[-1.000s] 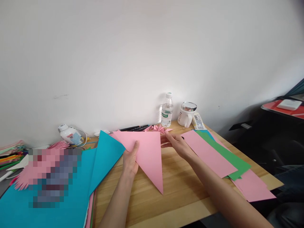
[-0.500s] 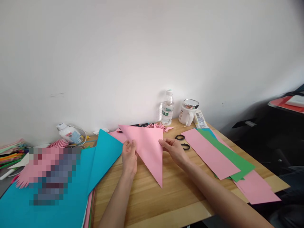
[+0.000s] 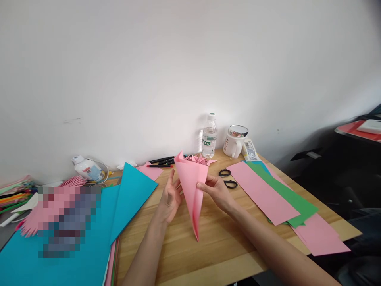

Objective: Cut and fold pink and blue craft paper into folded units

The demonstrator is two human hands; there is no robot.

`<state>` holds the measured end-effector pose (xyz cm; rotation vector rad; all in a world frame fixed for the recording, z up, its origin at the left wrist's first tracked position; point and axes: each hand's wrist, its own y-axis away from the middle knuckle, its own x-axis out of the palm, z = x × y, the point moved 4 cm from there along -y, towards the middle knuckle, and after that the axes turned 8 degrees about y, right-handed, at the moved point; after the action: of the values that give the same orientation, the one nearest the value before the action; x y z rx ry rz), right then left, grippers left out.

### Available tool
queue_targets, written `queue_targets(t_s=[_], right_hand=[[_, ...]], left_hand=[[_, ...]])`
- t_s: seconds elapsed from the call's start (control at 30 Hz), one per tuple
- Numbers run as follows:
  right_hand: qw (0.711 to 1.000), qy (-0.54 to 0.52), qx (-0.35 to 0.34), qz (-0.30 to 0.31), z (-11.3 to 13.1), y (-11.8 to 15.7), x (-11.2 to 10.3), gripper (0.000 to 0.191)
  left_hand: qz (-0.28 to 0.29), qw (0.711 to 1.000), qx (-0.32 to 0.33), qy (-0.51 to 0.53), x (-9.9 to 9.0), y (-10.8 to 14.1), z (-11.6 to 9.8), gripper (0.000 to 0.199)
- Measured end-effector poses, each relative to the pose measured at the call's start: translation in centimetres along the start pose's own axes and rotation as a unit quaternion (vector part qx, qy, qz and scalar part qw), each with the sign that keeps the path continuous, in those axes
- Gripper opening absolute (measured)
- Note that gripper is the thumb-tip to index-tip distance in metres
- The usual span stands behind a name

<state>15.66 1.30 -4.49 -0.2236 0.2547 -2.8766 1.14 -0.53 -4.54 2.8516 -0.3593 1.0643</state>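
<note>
A pink sheet of paper [image 3: 191, 184], curled into a cone with its tip pointing down toward me, is held above the wooden table. My right hand [image 3: 218, 192] pinches its right edge, thumb in front and fingers behind. My left hand [image 3: 172, 198] is at the cone's left side, thumb raised and fingers apart, some fingertips hidden behind the paper. Just behind the cone lie pink folded paper pieces [image 3: 200, 159]. Scissors with black handles [image 3: 230, 184] rest right of my right hand, their blades out of sight.
Pink strips [image 3: 262, 192] and green strips [image 3: 308, 212] overlap at the table's right. Blue paper [image 3: 132, 198] covers the left side. A water bottle [image 3: 209, 137], a white mug [image 3: 233, 145] and pens [image 3: 162, 161] stand or lie along the wall. A white bottle [image 3: 87, 169] leans at the back left.
The pink paper, a flat triangle before, is now curled into a cone. My left hand has let go of its left edge and moved right, fingers spreading; my right hand keeps its pinch.
</note>
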Motion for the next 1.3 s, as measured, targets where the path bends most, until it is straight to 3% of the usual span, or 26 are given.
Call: queue_targets(t_s=[0.23, 0.37, 0.47, 0.57, 0.77, 1.03, 1.3], right_hand=[[0.998, 0.013, 0.029, 0.058, -0.5, 0.6, 1.1, 0.026], [0.998, 0.001, 0.057, 0.033, -0.8, 0.5, 0.7, 0.028], [0.997, -0.042, 0.068, 0.001, -1.5, -0.1, -0.2, 0.029], [0.994, -0.086, 0.055, -0.03, -1.9, -0.6, -1.0, 0.031], [0.994, -0.072, 0.019, -0.077, -1.4, -0.7, -1.6, 0.035], [0.992, -0.048, 0.015, -0.118, -1.6, -0.7, -2.1, 0.037], [0.988, -0.042, 0.011, -0.145, -1.3, -0.8, -2.7, 0.032]], left_hand=[[0.007, 0.999, 0.014, -0.04, 1.0, 0.9, -0.5, 0.076], [-0.069, 0.996, 0.05, 0.02, -0.1, 0.9, -1.1, 0.062], [-0.15, 0.979, 0.11, 0.083, -1.5, 0.9, -2.0, 0.052], [-0.191, 0.961, 0.165, 0.118, -2.3, 1.0, -3.1, 0.048], [-0.181, 0.953, 0.219, 0.105, -2.4, 1.1, -4.3, 0.043], [-0.156, 0.963, 0.211, 0.057, -2.1, 1.2, -4.6, 0.048], [-0.141, 0.967, 0.174, 0.12, -2.6, 0.7, -4.7, 0.036]])
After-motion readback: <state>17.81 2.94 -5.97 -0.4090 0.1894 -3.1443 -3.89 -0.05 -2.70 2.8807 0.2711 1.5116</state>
